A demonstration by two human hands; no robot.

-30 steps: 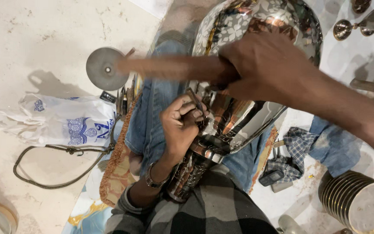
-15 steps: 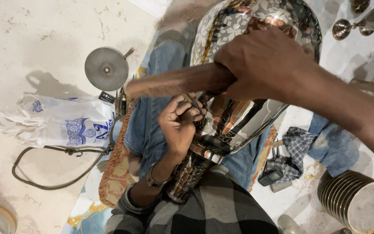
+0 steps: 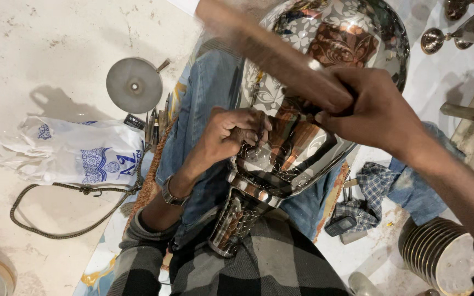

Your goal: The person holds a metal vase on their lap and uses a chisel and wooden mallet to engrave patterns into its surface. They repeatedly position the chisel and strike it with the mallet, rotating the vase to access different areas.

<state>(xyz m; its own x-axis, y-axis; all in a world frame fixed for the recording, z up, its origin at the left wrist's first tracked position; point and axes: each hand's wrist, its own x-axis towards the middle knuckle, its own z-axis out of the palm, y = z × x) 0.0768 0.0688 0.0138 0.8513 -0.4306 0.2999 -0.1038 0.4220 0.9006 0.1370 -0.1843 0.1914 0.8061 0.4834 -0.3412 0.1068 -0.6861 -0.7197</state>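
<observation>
Left of knee, white-blue bag (image 3: 83, 156)

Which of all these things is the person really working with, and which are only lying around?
In use:
left hand, pinching a thin metal tool
right hand, gripping a wooden stick
engraved metal vase, resting on the lap

Lying about:
plastic bag
cord
round metal disc
checked cloth
stacked metal plates

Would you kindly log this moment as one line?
left hand: chisel on engraved metal vase | right hand: wooden mallet raised
</observation>
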